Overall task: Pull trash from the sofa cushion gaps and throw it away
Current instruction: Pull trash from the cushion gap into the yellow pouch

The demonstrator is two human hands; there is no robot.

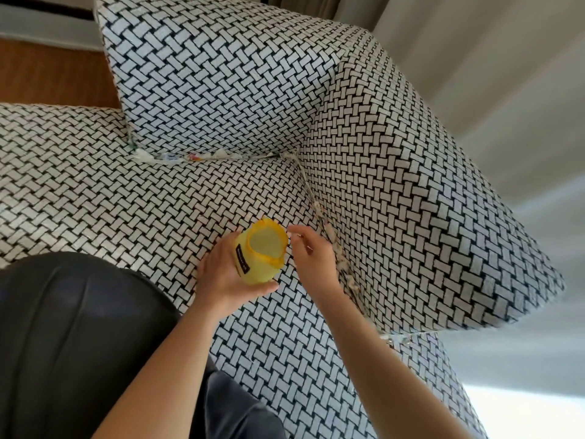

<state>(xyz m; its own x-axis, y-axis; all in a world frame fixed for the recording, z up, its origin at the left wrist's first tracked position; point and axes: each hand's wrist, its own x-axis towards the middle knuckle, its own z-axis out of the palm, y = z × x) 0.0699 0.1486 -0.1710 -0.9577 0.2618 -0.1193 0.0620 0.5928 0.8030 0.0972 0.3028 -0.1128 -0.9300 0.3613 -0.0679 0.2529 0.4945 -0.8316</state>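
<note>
1. Sofa [95, 185], black-and-white basket-weave fabric, back cushions tipped up.
2. Pale shredded paper trash [343, 264] in side gap, long axis near-to-far, just R of right hand [311, 251], the nearer one; more scraps [177, 158] in far gap.
3. Left hand [231, 270] wraps the cup; right-hand fingertips together at rim, can't tell if pinching anything.
4. Yellow plastic cup [259, 251], mouth up, nothing visible inside.
</note>
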